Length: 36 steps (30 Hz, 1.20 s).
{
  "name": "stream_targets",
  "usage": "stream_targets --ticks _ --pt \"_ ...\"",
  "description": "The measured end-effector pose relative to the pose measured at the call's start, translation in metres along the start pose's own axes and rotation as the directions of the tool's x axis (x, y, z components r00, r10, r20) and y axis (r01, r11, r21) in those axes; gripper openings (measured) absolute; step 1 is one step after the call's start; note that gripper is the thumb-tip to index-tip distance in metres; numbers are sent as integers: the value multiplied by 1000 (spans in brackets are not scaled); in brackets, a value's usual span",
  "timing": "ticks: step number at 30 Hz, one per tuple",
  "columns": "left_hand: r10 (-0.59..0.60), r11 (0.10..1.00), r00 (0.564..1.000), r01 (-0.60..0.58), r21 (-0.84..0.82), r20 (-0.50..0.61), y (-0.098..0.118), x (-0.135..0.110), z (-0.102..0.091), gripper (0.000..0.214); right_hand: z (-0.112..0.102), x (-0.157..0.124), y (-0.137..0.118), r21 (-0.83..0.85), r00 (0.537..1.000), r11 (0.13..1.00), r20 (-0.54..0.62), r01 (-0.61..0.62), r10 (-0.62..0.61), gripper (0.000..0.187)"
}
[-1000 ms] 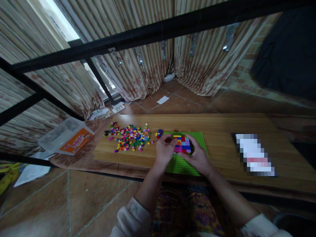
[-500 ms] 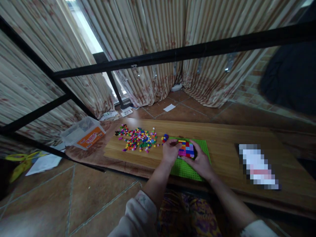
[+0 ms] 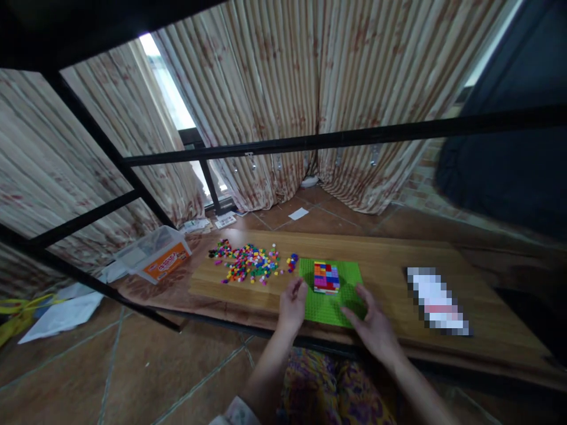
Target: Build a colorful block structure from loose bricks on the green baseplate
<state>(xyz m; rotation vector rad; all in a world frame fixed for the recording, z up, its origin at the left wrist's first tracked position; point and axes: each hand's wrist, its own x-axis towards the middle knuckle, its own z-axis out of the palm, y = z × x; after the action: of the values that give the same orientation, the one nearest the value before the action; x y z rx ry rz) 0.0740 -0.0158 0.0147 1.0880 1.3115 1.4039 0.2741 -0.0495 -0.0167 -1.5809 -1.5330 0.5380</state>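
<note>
A green baseplate [image 3: 343, 274] lies on the wooden table [image 3: 398, 260]. On its far part stands a flat block of multicoloured bricks [image 3: 326, 277]. My left hand [image 3: 293, 303] hovers at the plate's near left corner, fingers loosely apart and holding nothing. To the right, my right hand [image 3: 373, 324] is over the plate's near right edge with its fingers spread, also holding nothing. Neither hand touches the brick block. A scatter of small loose coloured bricks [image 3: 250, 263] lies to the left of the plate.
A clear plastic box with an orange label [image 3: 155, 257] sits at the table's left end. A pixelated flat item [image 3: 436, 301] lies on the right. Black metal bars [image 3: 310, 141] cross the view in front of striped curtains. White paper [image 3: 62, 313] lies on the tiled floor.
Both hands have let go of the brick block and drawn back toward me, fingers opening. The head has tilted up, showing more curtain.
</note>
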Motion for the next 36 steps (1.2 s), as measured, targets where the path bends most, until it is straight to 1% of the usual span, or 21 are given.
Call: stream_targets --ticks 3,7,9,10,12,15,18,20,23,25,28,30,32,34,36 --pt "19 997 997 -25 80 73 -6 -21 -8 29 -3 -22 1 -70 999 997 -38 21 -24 61" --pt "1 993 994 -13 119 105 -7 -36 -14 27 -8 -31 -7 -125 1000 992 -21 19 -22 56" --pt "-16 995 995 6 97 99 -4 -40 -17 27 -8 -32 -18 -135 999 990 -16 31 -34 51" --pt "-23 997 996 16 78 90 -3 -41 -20 27 -7 -32 -25 -131 998 990 -6 60 -61 48" --pt "-34 999 998 31 40 61 1 -42 -27 27 1 -33 -43 -101 987 983 39 156 -153 40" --pt "-50 998 999 50 41 -8 5 -40 -42 27 23 -26 -75 -29 950 959 149 281 -273 32" --pt "-36 993 998 42 113 -53 2 -36 -61 23 56 -5 -103 -16 926 951 232 309 -297 30" --pt "-29 989 998 36 141 -54 -4 -33 -71 21 79 17 -117 -75 928 949 247 305 -278 31" --pt "-25 988 999 31 152 -40 -16 -31 -78 23 109 49 -128 -245 929 925 303 291 -212 32" --pt "-17 986 999 23 167 -38 -21 -30 -80 25 124 64 -129 -295 928 914 328 278 -176 31" --pt "-11 983 999 17 183 -32 -22 -31 -79 26 138 76 -126 -327 924 908 354 264 -141 30" --pt "-13 982 1000 16 187 -18 -19 -31 -79 26 142 77 -124 -341 923 904 364 256 -124 30" --pt "-17 980 1000 18 200 -10 -15 -32 -79 24 142 74 -124 -344 922 904 368 252 -118 30" --pt "-17 976 1000 18 216 -9 -13 -32 -79 24 135 66 -127 -335 919 905 372 261 -128 29" --pt "-2 972 1000 3 236 -5 -11 -31 -80 24 120 53 -131 -277 916 920 365 279 -168 28"
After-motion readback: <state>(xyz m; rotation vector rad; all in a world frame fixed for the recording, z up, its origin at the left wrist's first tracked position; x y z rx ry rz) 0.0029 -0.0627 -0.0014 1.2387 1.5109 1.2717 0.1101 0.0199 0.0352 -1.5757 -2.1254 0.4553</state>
